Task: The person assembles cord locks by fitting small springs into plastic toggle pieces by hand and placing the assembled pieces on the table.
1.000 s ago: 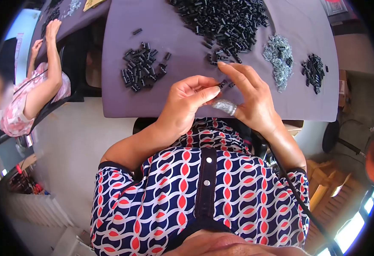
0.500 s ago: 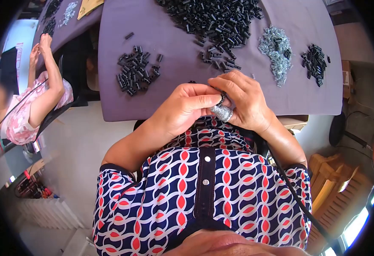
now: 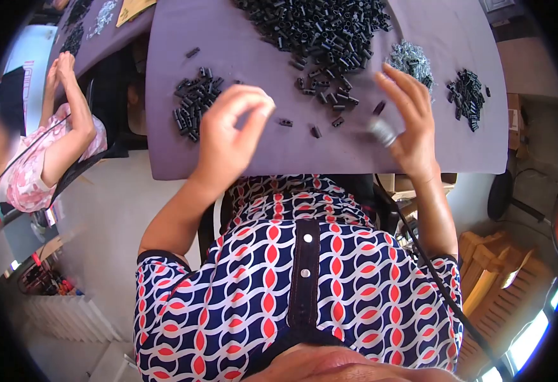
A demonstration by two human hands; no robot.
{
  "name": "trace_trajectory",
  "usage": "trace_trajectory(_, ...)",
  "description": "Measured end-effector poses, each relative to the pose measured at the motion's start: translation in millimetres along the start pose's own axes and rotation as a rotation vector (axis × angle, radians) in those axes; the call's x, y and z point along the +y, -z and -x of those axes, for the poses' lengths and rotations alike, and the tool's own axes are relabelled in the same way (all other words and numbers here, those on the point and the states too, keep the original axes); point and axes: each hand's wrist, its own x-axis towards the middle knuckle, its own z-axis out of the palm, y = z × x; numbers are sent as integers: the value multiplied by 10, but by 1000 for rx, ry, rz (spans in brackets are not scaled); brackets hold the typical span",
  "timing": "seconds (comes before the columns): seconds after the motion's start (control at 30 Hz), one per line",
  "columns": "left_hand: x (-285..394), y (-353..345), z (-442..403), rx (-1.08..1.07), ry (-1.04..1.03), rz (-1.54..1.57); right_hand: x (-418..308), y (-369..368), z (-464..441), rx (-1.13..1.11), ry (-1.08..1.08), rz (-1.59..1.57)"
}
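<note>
My left hand [image 3: 233, 130] is raised over the table beside a small heap of black tubular pieces [image 3: 193, 105]. Its thumb and fingertips come together in a pinch; blur hides anything between them. Across from it, my right hand [image 3: 412, 121] is open, fingers stretched, in front of a heap of small clear or silvery parts [image 3: 411, 60]. A silvery cover [image 3: 382, 132] sits around its thumb, blurred. Close to that thumb tip shows one dark piece [image 3: 379, 108]; whether it touches the hand I cannot tell. Several loose black pieces [image 3: 316, 131] lie between my hands.
A large heap of black pieces [image 3: 317, 32] covers the table's far middle, and a smaller black heap [image 3: 468, 99] lies at the right. On the left, another person [image 3: 56, 146] sits at a second table [image 3: 116, 44]. A wooden chair [image 3: 495, 267] stands at the lower right.
My hands were together around a dark piece at the table's near edge. They have separated, the left moving left and up, the right moving right and up with its fingers spreading.
</note>
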Motion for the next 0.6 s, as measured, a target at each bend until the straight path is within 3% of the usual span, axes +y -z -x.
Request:
trace_trajectory(0.03,-60,-12,-2,1,162,222,129,-69,61,32,-73,-51)
trace_trajectory(0.1,-9,-163,-1,-59,117,225,135,-247,102,-17,-133,-111)
trace_trajectory(0.13,78,-225,-4,-97,97,216,74,-205,29,1,-63,-21)
trace_trajectory(0.23,148,-304,-7,-77,32,182,221,-98,-27,271,-92,31)
trace_trajectory(0.4,113,-282,-52,-168,58,149,442,155,149,250,-221,104)
trace_trajectory(0.6,340,-406,-376,-273,-78,124,633,389,365,324,-338,224)
